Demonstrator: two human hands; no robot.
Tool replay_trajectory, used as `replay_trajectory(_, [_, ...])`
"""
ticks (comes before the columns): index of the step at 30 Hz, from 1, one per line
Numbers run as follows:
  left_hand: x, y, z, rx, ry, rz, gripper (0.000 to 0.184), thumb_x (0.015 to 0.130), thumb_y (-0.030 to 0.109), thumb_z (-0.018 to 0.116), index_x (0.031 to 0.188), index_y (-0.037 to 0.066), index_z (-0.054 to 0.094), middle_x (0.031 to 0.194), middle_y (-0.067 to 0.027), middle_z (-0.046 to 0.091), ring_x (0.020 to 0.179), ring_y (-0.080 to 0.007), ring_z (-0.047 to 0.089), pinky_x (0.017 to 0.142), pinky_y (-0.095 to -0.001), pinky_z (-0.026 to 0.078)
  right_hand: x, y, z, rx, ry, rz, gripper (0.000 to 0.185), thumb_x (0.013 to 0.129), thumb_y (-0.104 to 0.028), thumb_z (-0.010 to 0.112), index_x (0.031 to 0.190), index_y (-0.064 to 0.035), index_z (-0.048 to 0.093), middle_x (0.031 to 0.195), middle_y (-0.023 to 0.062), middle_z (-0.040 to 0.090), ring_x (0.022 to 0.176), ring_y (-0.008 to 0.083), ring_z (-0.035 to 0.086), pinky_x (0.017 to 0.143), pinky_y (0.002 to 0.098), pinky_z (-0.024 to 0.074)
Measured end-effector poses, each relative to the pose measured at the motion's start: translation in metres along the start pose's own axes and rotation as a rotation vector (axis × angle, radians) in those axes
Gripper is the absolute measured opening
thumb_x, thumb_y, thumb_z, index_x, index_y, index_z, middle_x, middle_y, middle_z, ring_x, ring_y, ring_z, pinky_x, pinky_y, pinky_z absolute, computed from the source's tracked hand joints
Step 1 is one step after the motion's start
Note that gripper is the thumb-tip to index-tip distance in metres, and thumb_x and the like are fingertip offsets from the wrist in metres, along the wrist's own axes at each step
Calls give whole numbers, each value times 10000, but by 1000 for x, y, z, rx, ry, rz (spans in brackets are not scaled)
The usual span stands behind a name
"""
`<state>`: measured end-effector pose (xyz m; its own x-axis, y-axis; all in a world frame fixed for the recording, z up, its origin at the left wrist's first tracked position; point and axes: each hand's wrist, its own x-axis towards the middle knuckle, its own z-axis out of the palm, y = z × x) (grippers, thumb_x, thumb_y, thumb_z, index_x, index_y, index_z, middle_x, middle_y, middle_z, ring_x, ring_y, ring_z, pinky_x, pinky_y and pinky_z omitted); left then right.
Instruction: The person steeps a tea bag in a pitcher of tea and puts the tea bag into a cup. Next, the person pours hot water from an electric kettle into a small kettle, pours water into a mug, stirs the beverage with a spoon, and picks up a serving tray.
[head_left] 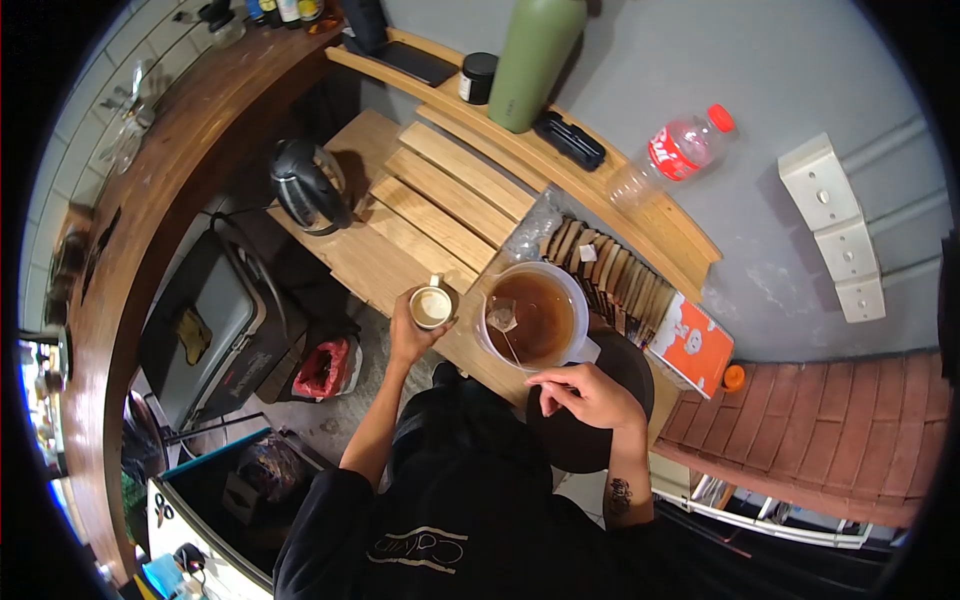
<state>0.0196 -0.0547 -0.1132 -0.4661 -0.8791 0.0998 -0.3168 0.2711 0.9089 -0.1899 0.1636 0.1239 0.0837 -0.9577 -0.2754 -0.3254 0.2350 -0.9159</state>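
My left hand (408,335) is wrapped round a small pale cup (433,307), held upright over the bench's front edge. Its inside looks cream-white; I cannot tell whether that is powder or liquid. To the right of it stands a clear plastic tub (577,288) of brown, tea-like liquid. A tea bag (502,316) floats in the tub, and its string runs towards the near rim. Just beyond that rim is my right hand (590,397), its fingers bent and drawn together above a dark round seat. Anything between those fingertips is too small to make out.
A black kettle (308,187) stands at the bench's back left, beside wooden slats (440,200). Behind the tub are a row of wooden pieces (610,270) and an orange-covered book (692,345). The shelf holds a green bottle (537,65) and a plastic bottle (680,150).
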Motion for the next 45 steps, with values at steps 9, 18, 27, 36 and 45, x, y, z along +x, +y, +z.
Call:
replay_trajectory(9, [9, -5, 0, -156, -56, -37, 775, 583, 176, 957, 1262, 37, 608, 1202, -173, 688, 1139, -319, 674, 968, -426, 533, -57, 37, -45, 203, 364, 171, 208, 1045, -77, 523, 1112, 38, 682, 772, 78, 696, 726, 126, 679, 684, 272, 553])
replay_trajectory(18, [-23, 5, -15, -100, 46, 119, 802, 576, 196, 910, 1282, -1, 583, 1182, -142, 684, 1106, -249, 673, 985, -391, 523, 39, 21, -73, 493, 743, 0, 266, 1069, -153, 528, 1183, 50, 657, 890, 119, 713, 788, 168, 679, 702, 289, 523])
replay_trajectory(27, [-92, 77, -44, -284, 68, 88, 773, 554, 221, 945, 1173, 1, 537, 1130, -145, 666, 1082, -254, 664, 965, -381, 521, 47, -32, -38, 150, 387, -203, 280, 1097, -173, 499, 1204, 34, 652, 865, 84, 712, 794, 125, 686, 744, 267, 552])
replay_trajectory(36, [-124, 170, -45, -258, 6, 143, 764, 583, 229, 962, 1179, -9, 548, 1086, -121, 689, 1036, -197, 670, 956, -366, 526, 8, -67, -41, 107, 481, -436, 289, 1100, -177, 492, 1196, 50, 642, 843, 71, 692, 768, 117, 668, 719, 256, 538])
replay_trajectory(45, [-129, 219, -30, -133, 7, 44, 785, 576, 364, 950, 1146, -30, 581, 1033, -182, 729, 1006, -275, 725, 895, -387, 560, -17, -131, -15, 125, 312, -564, 288, 1105, -181, 472, 1207, 23, 648, 830, 56, 695, 768, 110, 667, 722, 261, 540])
